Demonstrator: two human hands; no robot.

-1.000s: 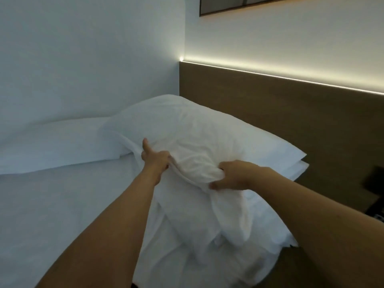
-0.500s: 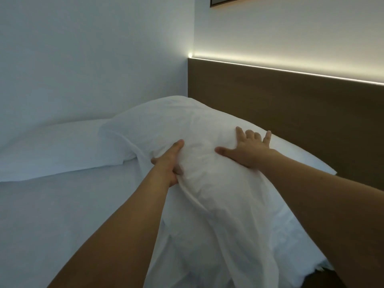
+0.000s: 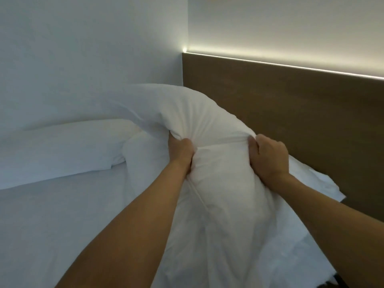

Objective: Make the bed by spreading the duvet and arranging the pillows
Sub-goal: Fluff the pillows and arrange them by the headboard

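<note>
Forearms: two bare forearms reach in from the bottom edge, left one crossing the lower centre, right one from the lower right corner.
Bed surface: smooth white fitted sheet (image 3: 62,215) fills the lower left, flat, few creases.
Loose linen: crumpled white cloth (image 3: 280,246) bunches at lower right under the held pillow, trailing toward the bed's edge; can't tell if duvet or pillowcase flap.
Left hand: left hand (image 3: 181,151) fingers curled tight, gripping a fistful of pillow fabric, knuckles toward camera.
Right hand: right hand (image 3: 268,155) also clenched on the pillow, fingers curled over a gathered fold, thumb side facing left.
Held pillow: soft white fabric-cased pillow (image 3: 197,121) is lifted off the mattress at the bed's head end, between both fists; fabric pulled taut between the hands with creases fanning out from each grip. Upper part bulges toward the corner of the wall, lower part hangs down between the forearms.
Second pillow: flat white rectangular pillow (image 3: 62,150) lies on the sheet to the left, along the side wall, its near end just beside the held pillow.
Headboard: brown wooden panel headboard (image 3: 291,113) stands behind the pillow at right.
Light: thin white LED strip (image 3: 291,66) glows along the headboard's top edge.
Walls: plain white walls (image 3: 83,48) meet in a corner above the pillow.
</note>
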